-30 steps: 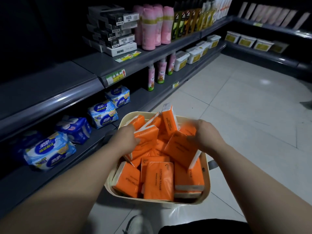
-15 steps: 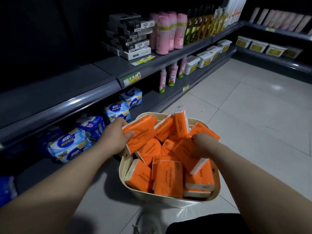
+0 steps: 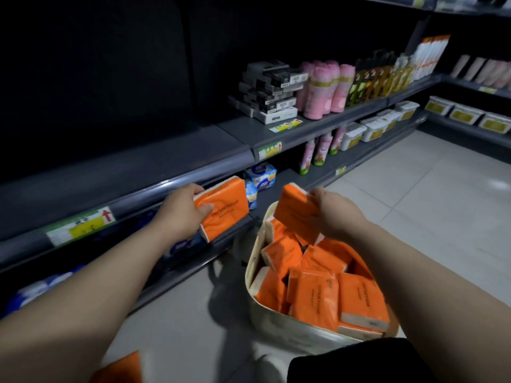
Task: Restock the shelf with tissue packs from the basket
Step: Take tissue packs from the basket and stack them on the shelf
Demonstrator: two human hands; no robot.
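Head view looks down on a cream basket (image 3: 279,324) standing on the tiled floor (image 3: 401,205), just beside the lower shelf (image 3: 287,179). Orange tissue packs (image 3: 315,299) fill it in a jumble, some flat, some on edge, with their white ends showing.

The left hand (image 3: 179,214) grips one lettered pack (image 3: 228,207): the thumb presses on its printed face and the fingers curl over its top edge. This pack sticks out to the right of the hand, tilted. It is held in front of the gap between the middle shelf (image 3: 138,161) and the lower shelf, off to the left of the basket. Whether it touches either shelf cannot be told.

The right hand (image 3: 338,217) pinches a second pack (image 3: 294,214) by its right end, fingers curled round it. This pack juts out to the left of the hand, tilted, above the far end of the basket and clear of the packs below.

Blue-and-white packs (image 3: 261,175) sit on the lower shelf just behind the lettered pack. The near stretch of the middle shelf carries a yellow price label (image 3: 83,225) on its front rail. Farther along stand stacked black boxes (image 3: 269,92) and pink bottles (image 3: 323,89). White tubs (image 3: 373,128) line the lower shelf beyond. A corner of another orange packet (image 3: 121,369) shows at the bottom left edge.
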